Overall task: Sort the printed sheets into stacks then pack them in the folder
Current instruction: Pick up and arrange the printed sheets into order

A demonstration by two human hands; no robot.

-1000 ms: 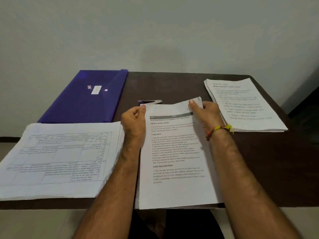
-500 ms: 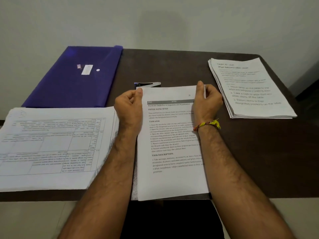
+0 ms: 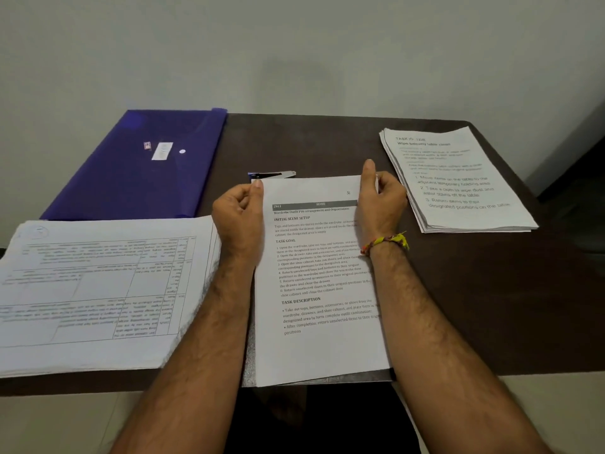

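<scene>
Printed sheets (image 3: 322,290) lying between the hands on the dark worktop (image 3: 491,306), top corners being pinched by the left hand (image 3: 240,213) and right hand (image 3: 379,198). Tabled stack (image 3: 98,290) resting just left of the left hand; another stack (image 3: 458,181) sitting right of the right hand. Purple folder (image 3: 137,168) lying beyond the left hand, closed.

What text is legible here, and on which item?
Middle sheet, held by left hand and right hand:
"HOME"
"INITIAL SCENE SETUP"
"TASK GOAL"
"TASK DESCRIPTION"
Body text mostly too small.
Right stack:
"Wipe balcony table clean"
Its ID number is blurred.
Left stack: upside-down table, unreadable.
Blue folder: sticker unreadable.
</scene>
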